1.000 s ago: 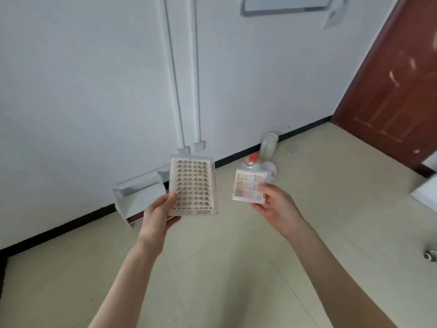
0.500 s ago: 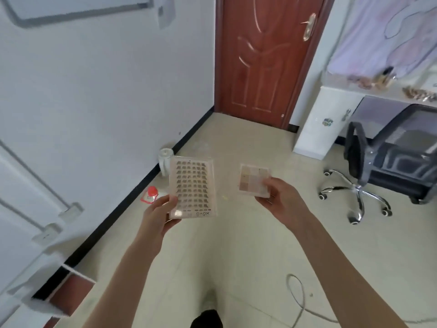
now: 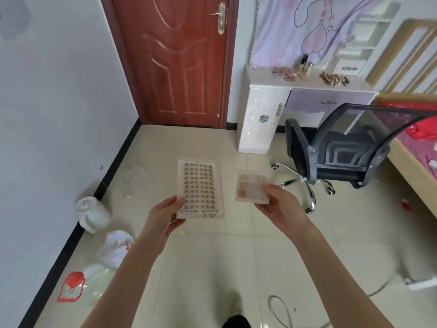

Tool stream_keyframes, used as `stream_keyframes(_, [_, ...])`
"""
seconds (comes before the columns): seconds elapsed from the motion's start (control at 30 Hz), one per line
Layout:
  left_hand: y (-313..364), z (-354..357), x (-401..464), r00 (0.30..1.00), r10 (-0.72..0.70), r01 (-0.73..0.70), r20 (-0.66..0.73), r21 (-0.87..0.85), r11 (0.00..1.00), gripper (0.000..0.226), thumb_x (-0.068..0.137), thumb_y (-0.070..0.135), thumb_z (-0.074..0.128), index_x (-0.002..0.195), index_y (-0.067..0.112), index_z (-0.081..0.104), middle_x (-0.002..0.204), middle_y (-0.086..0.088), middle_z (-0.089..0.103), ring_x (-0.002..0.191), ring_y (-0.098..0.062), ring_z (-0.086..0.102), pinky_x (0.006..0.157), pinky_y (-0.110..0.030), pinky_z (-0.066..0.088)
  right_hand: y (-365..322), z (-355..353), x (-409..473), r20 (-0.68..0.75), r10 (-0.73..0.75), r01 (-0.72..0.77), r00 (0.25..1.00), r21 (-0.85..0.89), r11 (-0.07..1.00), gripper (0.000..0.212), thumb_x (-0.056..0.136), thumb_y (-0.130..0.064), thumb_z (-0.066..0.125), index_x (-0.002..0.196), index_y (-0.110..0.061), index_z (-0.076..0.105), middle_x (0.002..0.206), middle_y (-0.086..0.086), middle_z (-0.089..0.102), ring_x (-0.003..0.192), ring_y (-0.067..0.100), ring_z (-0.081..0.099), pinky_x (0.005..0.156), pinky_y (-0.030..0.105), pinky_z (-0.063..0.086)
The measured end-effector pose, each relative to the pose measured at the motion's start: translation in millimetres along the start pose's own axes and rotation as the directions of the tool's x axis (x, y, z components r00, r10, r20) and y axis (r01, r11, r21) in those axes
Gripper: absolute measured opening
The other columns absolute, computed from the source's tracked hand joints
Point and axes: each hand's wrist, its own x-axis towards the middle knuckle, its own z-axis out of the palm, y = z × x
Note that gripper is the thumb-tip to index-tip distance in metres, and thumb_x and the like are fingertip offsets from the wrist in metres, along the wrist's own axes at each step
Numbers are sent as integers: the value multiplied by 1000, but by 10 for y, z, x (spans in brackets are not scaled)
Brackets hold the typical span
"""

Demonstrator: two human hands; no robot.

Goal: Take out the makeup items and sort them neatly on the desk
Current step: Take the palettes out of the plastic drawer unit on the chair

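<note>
Two makeup items, both in the air over the tile floor [image 3: 212,261], one per hand.

Left hand [image 3: 165,215] pinches the lower-left corner of a tall clear tray [image 3: 200,188], thumb on the front face, fingers behind. Tray holds rows of small brownish pieces in a grid; count not readable. There's lettering along its bottom edge. It's held upright, face toward the camera.

Right hand [image 3: 281,207] pinches the lower-right corner of a small square palette [image 3: 253,187], thumb on top. It has nine pans, three by three, in beige to pink-brown tones. Tilted slightly, face up toward the camera.

The two items sit side by side, apart, not touching.

White counter [image 3: 264,84] stands well ahead, against the far wall right of the brown door [image 3: 179,55]. On its top: a cluster of pinkish items [image 3: 287,74] at left and a pile of brown sticks [image 3: 334,79] at right; the strip between them is bare.

One black mesh chair [image 3: 343,147] sits in front of the counter's kneehole, next to the bed edge [image 3: 411,171] on the right. Left wall line: one white roll [image 3: 91,213], one white bag [image 3: 115,247], one red-capped clear bottle [image 3: 78,286]. A cable loops on the floor at lower right [image 3: 279,308]. Floor between the hands and the counter is open tile.
</note>
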Motion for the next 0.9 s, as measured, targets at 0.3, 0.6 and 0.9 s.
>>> stream_keyframes(0.3, [591, 1063, 1921, 999, -34, 34, 31, 9, 999, 18, 90, 17, 58, 106, 12, 64, 96, -6, 70, 89, -19, 63, 74, -28, 50, -937, -336, 1771, -20, -32, 34, 999, 86, 996, 23, 88, -11, 57, 79, -17, 77, 92, 4, 73, 85, 14, 70, 70, 25, 55])
stream_keyframes(0.6, [1244, 2163, 3422, 998, -27, 25, 53, 31, 999, 14, 91, 16, 56, 102, 16, 65, 95, -4, 71, 89, -18, 64, 72, -26, 50, -2003, -644, 3394, -77, -34, 44, 996, 130, 991, 15, 91, -11, 54, 102, -6, 64, 93, 9, 73, 83, 18, 71, 64, 25, 56])
stream_keyframes(0.9, [1699, 2914, 5121, 994, -56, 52, 96, 45, 998, 13, 91, 17, 57, 100, 17, 66, 90, -1, 72, 88, -17, 64, 73, -25, 49, -2654, -785, 5102, -111, -15, 29, 994, 124, 992, 17, 90, -14, 57, 104, -6, 63, 95, 10, 73, 86, 19, 71, 66, 26, 56])
